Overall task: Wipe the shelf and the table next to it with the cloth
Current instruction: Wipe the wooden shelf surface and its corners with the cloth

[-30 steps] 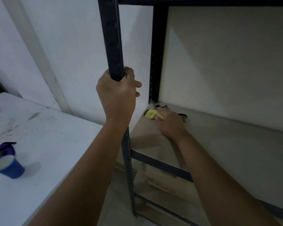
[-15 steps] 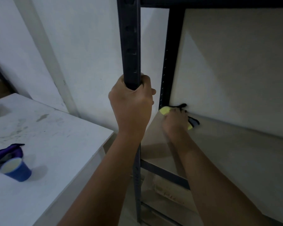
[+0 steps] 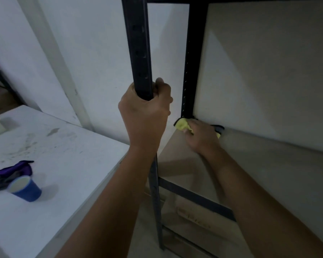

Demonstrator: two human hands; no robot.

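Note:
A dark metal shelf unit stands on the right, with a beige shelf board (image 3: 259,164). My left hand (image 3: 144,114) is wrapped around the front upright post (image 3: 138,49). My right hand (image 3: 203,136) presses a yellow cloth (image 3: 182,124) with a dark edge into the board's back left corner, beside the rear post (image 3: 191,62). Most of the cloth is hidden under the hand. The white table (image 3: 69,155), marked with smudges, stands to the left of the shelf.
A blue paper cup (image 3: 25,188) stands on the table at the left, next to a crumpled purple cloth (image 3: 9,173). A lower shelf board (image 3: 194,215) shows beneath the front rail. White walls close the back.
My right hand has pushed the yellow cloth further back into the rear left corner of the shelf. My left hand keeps its hold on the post, and my view has drifted left.

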